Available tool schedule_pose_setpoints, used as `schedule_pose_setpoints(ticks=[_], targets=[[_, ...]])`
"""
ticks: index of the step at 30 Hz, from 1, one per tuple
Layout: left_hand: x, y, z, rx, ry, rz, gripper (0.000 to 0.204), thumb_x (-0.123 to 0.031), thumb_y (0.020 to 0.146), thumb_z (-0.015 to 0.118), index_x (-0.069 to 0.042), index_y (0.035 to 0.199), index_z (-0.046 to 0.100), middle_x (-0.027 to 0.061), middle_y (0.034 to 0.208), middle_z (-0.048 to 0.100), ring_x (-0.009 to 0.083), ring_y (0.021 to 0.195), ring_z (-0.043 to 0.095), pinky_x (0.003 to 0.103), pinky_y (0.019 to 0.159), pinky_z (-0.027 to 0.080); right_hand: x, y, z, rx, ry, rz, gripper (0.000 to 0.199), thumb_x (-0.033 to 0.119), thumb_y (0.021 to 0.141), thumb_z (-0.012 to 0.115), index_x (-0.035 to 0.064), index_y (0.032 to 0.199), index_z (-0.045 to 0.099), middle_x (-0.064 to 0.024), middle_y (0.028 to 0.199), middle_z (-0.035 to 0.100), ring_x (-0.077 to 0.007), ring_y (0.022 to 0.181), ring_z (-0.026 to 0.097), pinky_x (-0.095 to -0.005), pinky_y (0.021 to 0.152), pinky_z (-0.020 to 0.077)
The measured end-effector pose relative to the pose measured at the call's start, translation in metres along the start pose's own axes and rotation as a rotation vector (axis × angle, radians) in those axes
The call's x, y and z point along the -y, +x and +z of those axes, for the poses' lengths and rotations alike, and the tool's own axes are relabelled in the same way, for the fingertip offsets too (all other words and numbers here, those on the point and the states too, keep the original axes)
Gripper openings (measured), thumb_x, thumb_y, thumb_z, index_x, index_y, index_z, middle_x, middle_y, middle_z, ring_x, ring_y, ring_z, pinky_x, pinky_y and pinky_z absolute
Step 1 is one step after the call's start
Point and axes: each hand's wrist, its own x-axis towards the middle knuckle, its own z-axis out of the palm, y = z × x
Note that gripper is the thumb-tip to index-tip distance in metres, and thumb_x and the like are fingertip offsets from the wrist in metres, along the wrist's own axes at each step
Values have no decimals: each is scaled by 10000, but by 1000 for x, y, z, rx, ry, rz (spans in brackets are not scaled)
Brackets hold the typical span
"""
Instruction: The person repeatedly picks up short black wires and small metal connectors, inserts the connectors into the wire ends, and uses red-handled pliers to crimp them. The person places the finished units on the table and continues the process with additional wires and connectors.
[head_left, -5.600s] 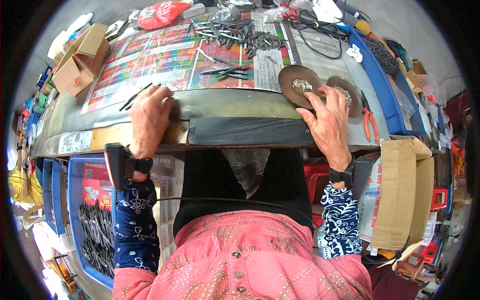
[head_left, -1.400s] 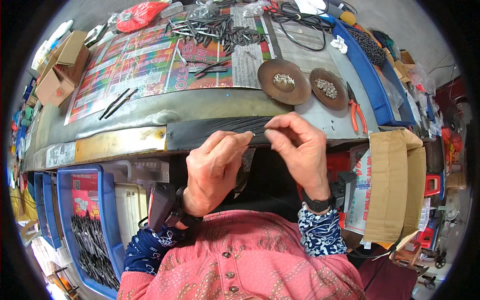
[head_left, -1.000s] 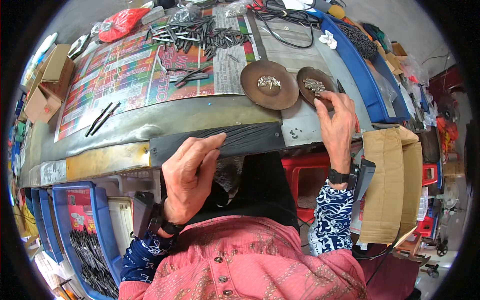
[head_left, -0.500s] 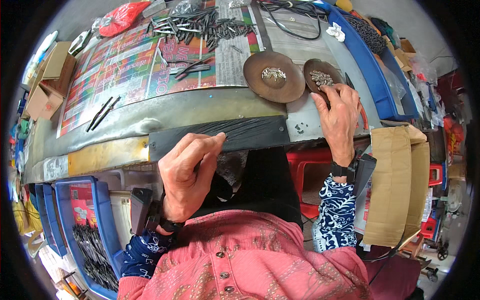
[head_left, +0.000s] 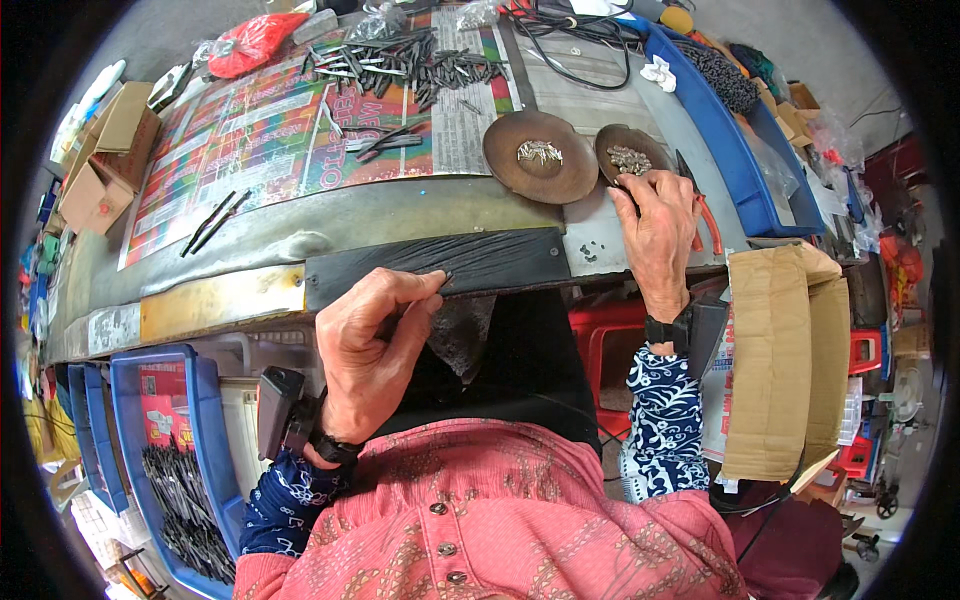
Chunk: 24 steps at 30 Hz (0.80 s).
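My left hand is closed in a pinch at the table's front edge, over a black strip. A tiny dark piece pokes out at its fingertips; its kind is too small to tell. My right hand reaches to the near rim of a small brown dish holding a heap of small metal pieces. Its thumb and forefinger are drawn together there, the tips partly hidden. Left of it, a larger brown dish holds thin, shiny metal pins.
Pliers with red handles lie right of my right hand. Tiny dark bits are on the table before it. Black strips are heaped on printed sheets at the back. A blue tray and a cardboard box stand to the right.
My right hand has drawn its thumb in closer to the forefinger at the small dish's edge. The left hand keeps its pinch at nearly the same spot. The whole view has shifted slightly.
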Motion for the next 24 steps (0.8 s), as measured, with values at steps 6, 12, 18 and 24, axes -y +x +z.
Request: schedule_pose_setpoints(ticks=[6, 12, 18, 24], targets=[[-7, -3, 0, 0, -126, -99, 182, 75, 883, 615, 24, 1048, 670, 1, 798, 628, 19, 595, 470, 169, 513, 366, -2, -2, 2, -57, 34, -42, 135, 208, 788, 729, 114, 876, 688, -22, 892, 603, -248, 929, 531, -427, 821, 390], [-12, -8, 0, -7, -309, -254, 154, 96, 868, 605, 30, 995, 661, -4, 802, 631, 8, 643, 495, 163, 567, 398, 1, 2, -1, -114, 87, -55, 106, 172, 816, 714, 85, 866, 680, -30, 830, 625, -251, 825, 577, -381, 762, 408], [-10, -8, -2, -20, -555, -372, 139, 39, 897, 616, 17, 1030, 650, -8, 781, 620, -2, 574, 441, 164, 490, 343, 38, -5, -23, -143, 578, 123, 92, 17, 816, 689, -8, 903, 675, -89, 777, 635, -180, 652, 582, -306, 628, 459], [-10, -8, -1, -6, -670, -399, 126, 10, 916, 603, 11, 1038, 635, 45, 787, 638, 32, 532, 445, 172, 446, 306, 90, -16, -44, -101, 842, 108, 123, -63, 786, 668, -18, 900, 667, -77, 771, 628, -133, 636, 578, -253, 594, 463]])
